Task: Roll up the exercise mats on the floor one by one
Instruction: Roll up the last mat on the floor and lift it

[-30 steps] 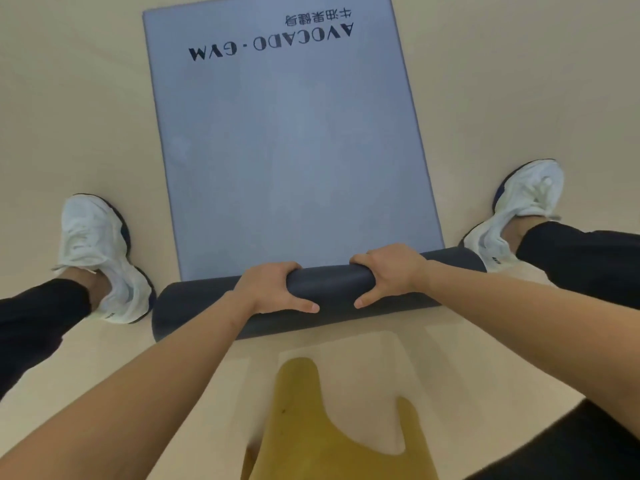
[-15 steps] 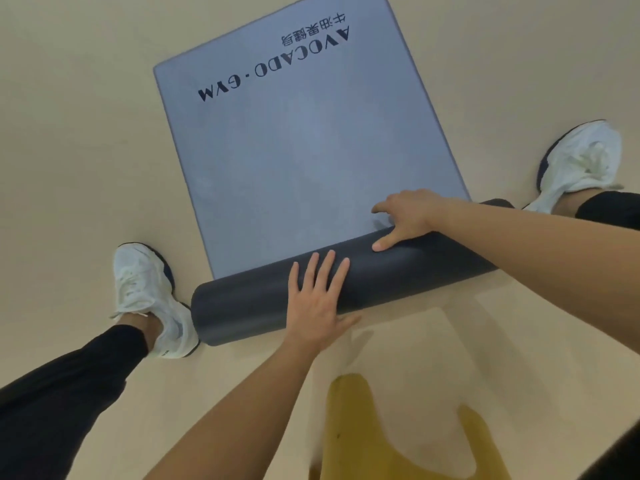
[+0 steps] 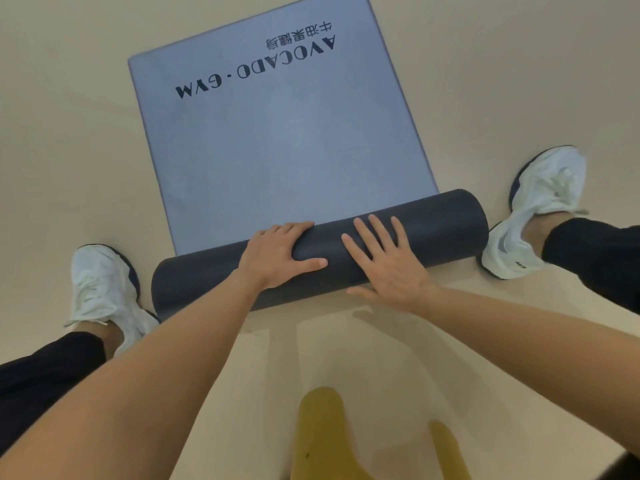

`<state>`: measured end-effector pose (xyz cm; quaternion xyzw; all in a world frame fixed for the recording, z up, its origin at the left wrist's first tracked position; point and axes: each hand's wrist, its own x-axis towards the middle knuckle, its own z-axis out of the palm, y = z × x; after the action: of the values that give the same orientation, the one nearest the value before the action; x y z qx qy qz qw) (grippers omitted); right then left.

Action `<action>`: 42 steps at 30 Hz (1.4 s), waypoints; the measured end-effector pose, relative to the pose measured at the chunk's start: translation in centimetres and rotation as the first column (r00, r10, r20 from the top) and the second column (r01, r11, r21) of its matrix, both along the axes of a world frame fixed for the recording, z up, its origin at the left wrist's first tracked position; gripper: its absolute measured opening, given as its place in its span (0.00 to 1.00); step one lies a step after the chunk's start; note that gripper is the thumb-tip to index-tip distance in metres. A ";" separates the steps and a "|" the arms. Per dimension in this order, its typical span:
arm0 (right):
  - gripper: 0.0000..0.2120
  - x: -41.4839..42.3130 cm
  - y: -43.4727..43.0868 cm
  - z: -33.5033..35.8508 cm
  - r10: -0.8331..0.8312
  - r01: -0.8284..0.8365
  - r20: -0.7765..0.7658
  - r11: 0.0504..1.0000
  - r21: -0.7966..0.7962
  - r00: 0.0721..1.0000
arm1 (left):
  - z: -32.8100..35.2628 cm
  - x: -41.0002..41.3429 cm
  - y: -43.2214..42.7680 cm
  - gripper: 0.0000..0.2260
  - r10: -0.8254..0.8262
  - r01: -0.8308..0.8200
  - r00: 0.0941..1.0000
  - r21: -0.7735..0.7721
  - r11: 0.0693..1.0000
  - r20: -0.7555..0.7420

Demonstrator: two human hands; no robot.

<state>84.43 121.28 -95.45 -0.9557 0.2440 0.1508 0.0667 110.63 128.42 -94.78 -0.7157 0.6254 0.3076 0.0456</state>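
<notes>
Grey-blue exercise mat (image 3: 284,150) on the tan floor (image 3: 69,133). Its near end is wound into a dark roll (image 3: 433,230), which lies between the left shoe (image 3: 104,292) and right shoe (image 3: 540,202). The flat part stretches away, print upside down. Left hand (image 3: 277,254) grips the roll mid-length, fingers curled over the far side, thumb on top. Right hand (image 3: 388,261) just beside it, flat, fingers straight and spread, pressing the roll. 2 bare forearms.
</notes>
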 end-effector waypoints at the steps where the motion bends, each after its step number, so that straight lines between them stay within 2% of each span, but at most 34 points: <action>1: 0.48 0.3 -0.3 0.0 -0.004 0.004 -0.014 1.000 0.001 1.000 | 0.0 0.2 -0.3 0.42 0.003 -0.002 1.000 0.014 1.000 -0.016; 3: 0.49 0.7 -1.1 0.0 0.005 -0.004 -0.043 1.000 0.006 0.999 | 0.1 0.6 -0.9 0.43 0.011 -0.010 0.999 0.029 1.000 -0.031; 5: 0.51 1.1 -2.1 0.1 0.008 -0.007 -0.059 1.000 0.020 0.998 | 0.2 0.7 -1.3 0.43 0.020 -0.020 1.000 -0.036 0.999 0.011; 7: 0.52 1.9 -3.1 0.3 -0.001 0.003 -0.050 0.999 0.040 0.999 | 0.5 0.5 -1.2 0.38 0.050 -0.031 0.995 -0.204 0.978 0.091; 10: 0.52 3.3 -5.1 0.5 -0.021 0.022 -0.005 0.998 0.066 1.000 | 0.9 -0.8 0.2 0.28 0.168 -0.066 0.974 -0.515 0.854 0.153; 12: 0.52 4.2 -6.6 0.9 -0.018 0.017 0.008 0.996 0.087 1.000 | 0.7 -1.7 1.7 0.26 0.204 -0.048 0.960 -0.609 0.791 0.190; 14: 0.52 5.0 -8.0 1.0 -0.008 0.006 0.015 0.995 0.102 1.000 | 0.3 -2.0 3.1 0.28 0.221 -0.036 0.945 -0.594 0.804 0.241; 18: 0.50 6.9 -10.8 0.9 -0.008 0.010 -0.015 0.983 0.181 1.000 | -0.7 -1.7 4.1 0.36 0.212 -0.050 0.906 -0.405 0.913 0.366; 22: 0.49 9.0 -14.0 1.2 -0.031 0.055 -0.083 0.951 0.304 0.996 | -0.7 0.2 1.1 0.36 0.220 -0.067 0.899 -0.376 0.924 0.380; 24: 0.49 10.3 -15.4 1.5 -0.063 0.089 -0.114 0.969 0.230 0.991 | -0.5 1.7 -0.8 0.36 0.227 -0.078 0.901 -0.377 0.923 0.369; 26: 0.47 11.4 -16.4 2.2 -0.165 0.176 -0.125 0.981 0.080 0.978 | -0.3 3.1 -3.1 0.35 0.227 -0.094 0.908 -0.357 0.929 0.353; 28: 0.42 11.8 -16.2 3.0 -0.247 0.247 0.004 0.968 -0.035 0.969 | -0.1 4.4 -5.3 0.35 0.227 -0.111 0.917 -0.336 0.935 0.329; 30: 0.36 10.9 -14.5 3.3 -0.205 0.223 0.209 0.973 -0.066 0.956 | -0.1 5.8 -7.5 0.35 0.222 -0.133 0.928 -0.291 0.948 0.298; 31: 0.35 10.1 -13.4 3.0 -0.162 0.187 0.262 0.979 -0.074 0.951 | -0.2 6.5 -8.5 0.35 0.214 -0.136 0.932 -0.263 0.955 0.292; 35: 0.40 8.7 -11.5 0.6 -0.116 0.121 0.093 0.991 -0.048 0.989 | -1.2 8.9 -11.6 0.36 0.173 -0.124 0.950 -0.195 0.973 0.259; 38: 0.42 10.5 -13.5 -0.5 -0.148 0.149 0.024 0.988 -0.050 0.989 | -2.0 10.1 -13.5 0.34 0.186 -0.140 0.958 -0.213 0.967 0.217; 42: 0.44 12.4 -16.7 -0.4 -0.154 0.156 0.039 0.987 -0.027 0.987 | -1.3 11.3 -15.7 0.28 0.229 -0.112 0.940 -0.403 0.909 0.254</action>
<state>96.83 104.57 -95.83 -0.9373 0.3186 0.1239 0.0681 121.94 112.70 -96.05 -0.8009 0.5937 0.0720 -0.0290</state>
